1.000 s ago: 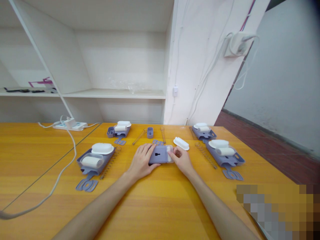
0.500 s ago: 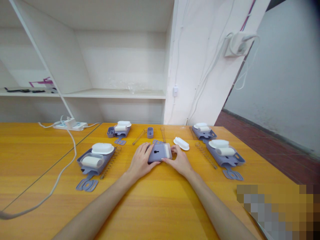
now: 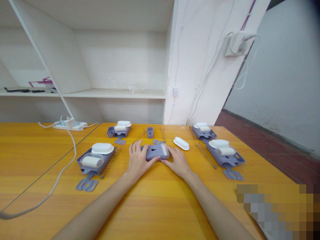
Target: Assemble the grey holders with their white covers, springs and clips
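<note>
A grey-purple plastic case (image 3: 156, 154) lies flat on the table, with dark slots in its top and a whitish, see-through part (image 3: 164, 150) at its right end. My left hand (image 3: 138, 159) is closed round the left end, thumb along the near edge and fingers over the far side. At the right end, my right hand (image 3: 179, 162) grips with the thumb at the near corner and the fingers at the far one. Just beyond lie a flat grey-purple piece (image 3: 158, 142) and a white oval lid (image 3: 181, 143). A small grey-purple cup (image 3: 150, 132) stands farther back.
More grey-purple cases bearing white lids and rollers lie at the left (image 3: 108, 166), back left (image 3: 122, 130), back right (image 3: 203, 133) and right (image 3: 226, 155). Coil springs (image 3: 206, 156) lie among them. A power strip (image 3: 71, 124) sits back left, its white cable (image 3: 72, 166) crossing the table.
The case has shifted slightly left, and a second dark slot now shows near its left end. My left hand has moved left; the right fingers have come in against the right end.
</note>
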A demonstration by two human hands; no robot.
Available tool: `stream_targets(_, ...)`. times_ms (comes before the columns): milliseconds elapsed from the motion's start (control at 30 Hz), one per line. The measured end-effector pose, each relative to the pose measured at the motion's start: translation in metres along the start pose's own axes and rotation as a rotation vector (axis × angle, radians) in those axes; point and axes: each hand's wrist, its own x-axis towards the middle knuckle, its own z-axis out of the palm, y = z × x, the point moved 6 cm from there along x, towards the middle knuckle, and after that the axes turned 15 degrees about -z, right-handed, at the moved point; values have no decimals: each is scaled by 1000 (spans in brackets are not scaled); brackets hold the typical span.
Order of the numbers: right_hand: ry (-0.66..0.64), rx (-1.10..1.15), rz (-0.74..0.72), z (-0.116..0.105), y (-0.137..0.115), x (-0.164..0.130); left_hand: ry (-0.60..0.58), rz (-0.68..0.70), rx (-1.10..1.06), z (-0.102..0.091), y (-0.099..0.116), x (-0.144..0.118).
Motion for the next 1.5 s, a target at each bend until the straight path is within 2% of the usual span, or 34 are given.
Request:
stream_targets(100, -1, -11, -8, -2, -2, 1, -26, -46, 16, 6, -5, -1)
stream_targets(233, 12, -23, -31, -4, -4, 1, -130, -66, -12, 16, -11, -2)
stream_targets(500, 22, -12, -86, -9, -7, 1, -229, -57, -119, 18, -11, -1)
stream_targets(1167, 21, -170, -139, -16, -14, -2, -224, -32, -220, 17, -12, 0)
stream_targets(1500, 12, -217, -160, -21, -20, -3, -273, 1, -290, 17, -10, 2)
